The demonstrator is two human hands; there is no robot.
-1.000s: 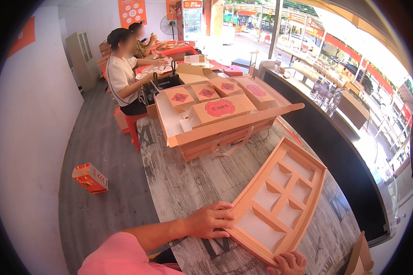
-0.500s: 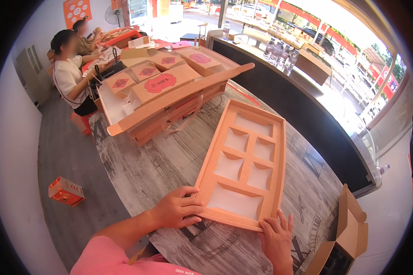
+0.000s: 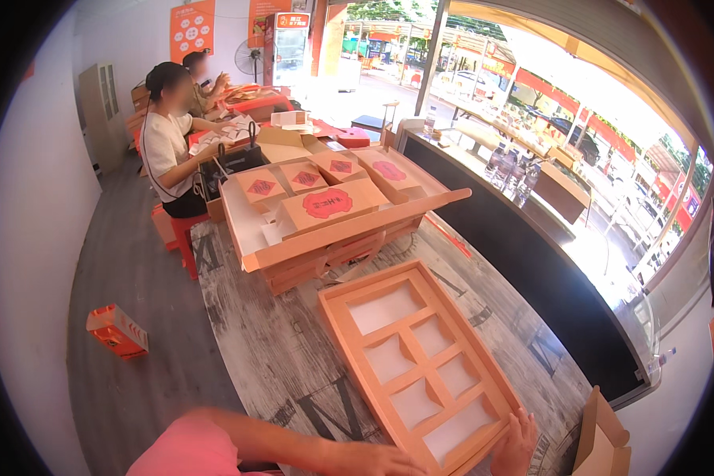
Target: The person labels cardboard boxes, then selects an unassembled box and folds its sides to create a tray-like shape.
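A shallow brown cardboard box tray [image 3: 355, 351] lies on the table, its insert divided into several white-bottomed compartments, all without contents. Its long side slants from upper left to lower right. My right hand [image 3: 518, 443] grips the tray's right rim near the close corner, with fingers over the edge. My left hand [image 3: 373, 458] reaches across low in front, beside the tray's near left corner. Its fingers are blurred and partly cut off by the picture's lower edge, so whether it touches the tray is unclear.
Beyond the tray, a large open carton [image 3: 357, 234] holds several smaller brown boxes with red labels. An opened cardboard box [image 3: 603, 436] stands at the lower right. An orange carton [image 3: 117, 332] is on the floor at left. Two people [image 3: 166, 143] sit at the table's far end.
The tray has turned counter-clockwise and come nearer to me. My left hand has left its left rim and moved down and right. My view has lifted, showing more of the room.
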